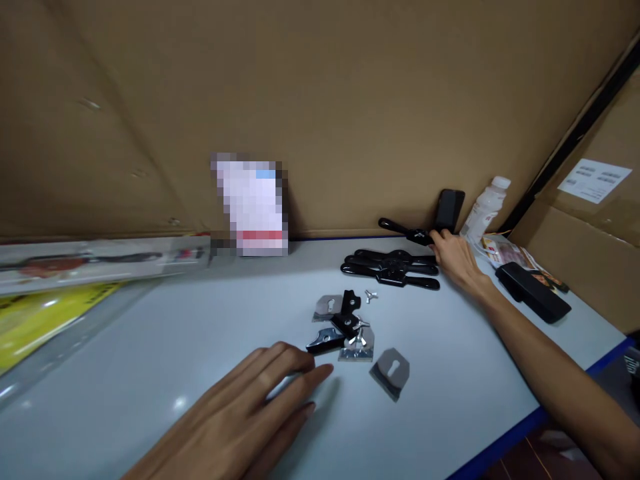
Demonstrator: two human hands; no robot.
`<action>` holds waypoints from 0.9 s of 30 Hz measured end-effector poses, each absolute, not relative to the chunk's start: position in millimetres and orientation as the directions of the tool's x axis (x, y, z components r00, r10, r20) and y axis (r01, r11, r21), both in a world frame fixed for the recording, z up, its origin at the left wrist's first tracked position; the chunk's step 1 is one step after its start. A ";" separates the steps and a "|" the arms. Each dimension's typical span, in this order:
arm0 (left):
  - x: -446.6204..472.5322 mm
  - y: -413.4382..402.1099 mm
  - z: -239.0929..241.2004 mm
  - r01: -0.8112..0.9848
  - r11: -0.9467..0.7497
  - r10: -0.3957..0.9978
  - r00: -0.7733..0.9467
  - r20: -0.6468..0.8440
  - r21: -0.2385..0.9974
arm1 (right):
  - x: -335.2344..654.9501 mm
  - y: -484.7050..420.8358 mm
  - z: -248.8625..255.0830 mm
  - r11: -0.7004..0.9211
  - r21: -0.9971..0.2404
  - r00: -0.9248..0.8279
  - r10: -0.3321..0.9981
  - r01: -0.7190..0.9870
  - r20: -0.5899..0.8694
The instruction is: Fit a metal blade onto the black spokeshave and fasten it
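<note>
My right hand (454,258) reaches to the back of the grey table (150,373) and is closed around one end of a black two-handled tool (406,231), lifted slightly above the surface. Two more of the same black tools (393,269) lie stacked just in front of it. My left hand (250,413) rests flat on the table, fingers stretched out, fingertips close to a heap of small parts (345,325): black caps, steel blades and wing nuts. A single steel blade (391,371) lies to the right of the heap.
A cardboard wall (320,100) closes the back. By it stand a white bottle (486,207), a black phone (449,209) and a black case (533,291) on some packets. Packaged goods (75,267) lie at the left. The table's blue edge (525,427) runs at the right.
</note>
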State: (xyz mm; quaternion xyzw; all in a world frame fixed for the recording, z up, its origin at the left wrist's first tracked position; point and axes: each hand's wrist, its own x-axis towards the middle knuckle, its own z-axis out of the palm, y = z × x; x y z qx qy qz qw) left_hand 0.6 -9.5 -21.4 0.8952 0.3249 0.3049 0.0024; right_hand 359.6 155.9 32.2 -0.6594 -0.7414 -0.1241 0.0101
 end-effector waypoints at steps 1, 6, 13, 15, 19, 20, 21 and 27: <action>0.4 -8.7 -22.1 0.583 -0.787 0.586 0.605 0.539 0.201 | 362.3 159.2 30.2 0.091 0.166 -0.120 0.979 0.982 0.167; -2.9 -3.9 -18.4 0.537 -0.817 0.566 0.678 0.470 0.209 | 366.8 165.5 27.6 0.137 0.104 -0.147 0.985 0.985 0.094; -0.2 -2.3 -10.5 0.517 -0.833 0.548 0.717 0.430 0.199 | 369.5 160.3 37.1 0.307 -0.063 -0.309 0.951 0.950 -0.027; 0.6 -3.0 -10.4 0.519 -0.832 0.549 0.715 0.433 0.198 | 371.1 159.6 37.9 0.331 -0.088 -0.336 0.941 0.940 -0.048; 0.5 -2.8 -10.6 0.509 -0.835 0.545 0.715 0.438 0.207 | 371.5 158.1 37.6 0.325 -0.094 -0.328 0.945 0.941 -0.013; 0.3 -2.4 -10.6 0.513 -0.833 0.548 0.716 0.431 0.207 | 370.2 156.5 38.3 0.313 -0.086 -0.313 0.950 0.946 0.011; 0.1 -2.1 -10.4 0.517 -0.831 0.552 0.717 0.425 0.207 | 368.0 153.9 39.5 0.300 -0.076 -0.297 0.954 0.951 0.038; -0.1 -2.6 -9.7 0.523 -0.828 0.556 0.715 0.424 0.203 | 338.0 119.6 48.2 0.338 -0.052 -0.337 0.941 0.940 0.029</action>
